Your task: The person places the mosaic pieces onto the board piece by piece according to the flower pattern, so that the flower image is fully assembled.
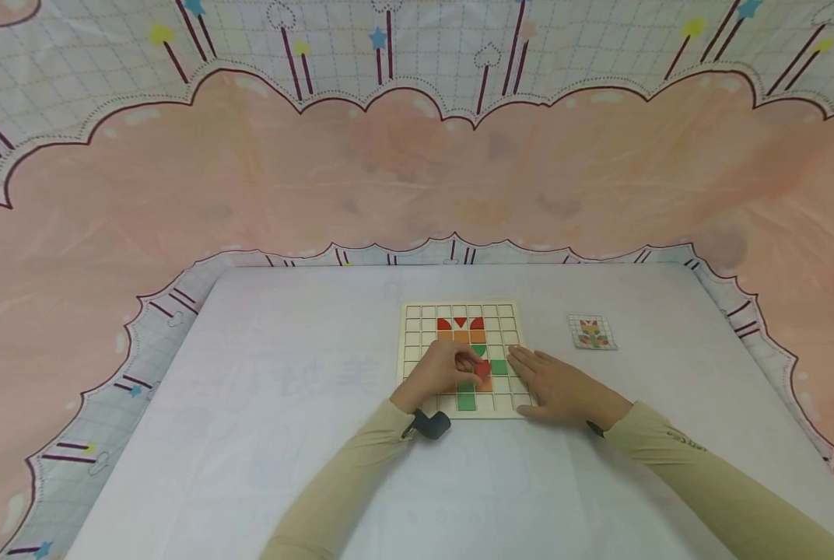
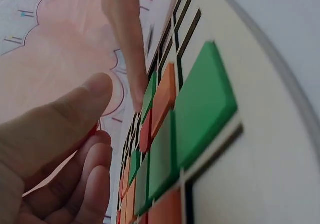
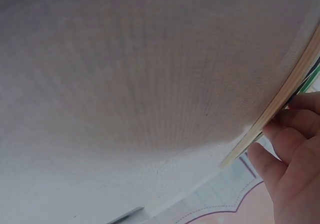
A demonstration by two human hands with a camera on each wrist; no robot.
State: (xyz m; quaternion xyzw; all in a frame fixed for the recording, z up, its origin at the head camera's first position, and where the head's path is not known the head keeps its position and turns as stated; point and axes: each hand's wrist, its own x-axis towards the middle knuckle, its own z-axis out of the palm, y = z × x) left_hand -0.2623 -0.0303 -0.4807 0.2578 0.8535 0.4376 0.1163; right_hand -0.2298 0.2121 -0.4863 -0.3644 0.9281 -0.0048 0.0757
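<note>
A square cream grid board (image 1: 411,319) bears flat coloured tiles. Over its middle my left hand (image 1: 436,369) pinches a small red tile, of which a sliver (image 2: 94,129) shows between thumb and fingers in the left wrist view; its shape is hidden. Close by on the board are a green tile (image 1: 499,366), an orange tile (image 1: 485,384) and another green tile (image 1: 466,402). My right hand (image 1: 562,387) lies with extended fingers on the board's right edge. In the right wrist view its fingers (image 3: 287,134) touch the board's side (image 3: 280,102).
To the right of the board lies a small card (image 1: 592,333) with a gridded, coloured flower-like picture. The white table (image 1: 284,365) stretches around the board. A patterned pink cloth (image 1: 417,179) hangs behind it. A black wrist device (image 1: 432,425) sits on the left wrist.
</note>
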